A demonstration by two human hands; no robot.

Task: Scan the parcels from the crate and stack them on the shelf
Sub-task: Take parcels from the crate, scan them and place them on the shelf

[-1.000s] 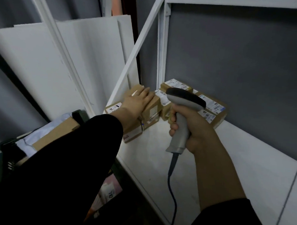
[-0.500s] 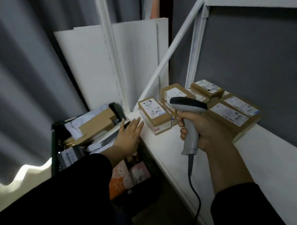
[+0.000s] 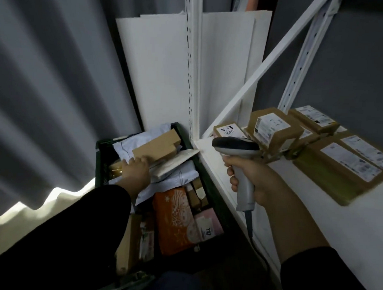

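left hand [image 3: 135,171] lying fingers-spread on brown box [image 3: 157,146] in crate [image 3: 102,158], lower centre | right hand [image 3: 252,178] gripping scanner [image 3: 236,146] | labelled parcels [image 3: 274,128] crowding shelf [image 3: 292,215], right

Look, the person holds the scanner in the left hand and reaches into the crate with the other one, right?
Not quite. The head view shows the scanner in the right hand. It's the left hand that reaches into the crate, touching a brown box.
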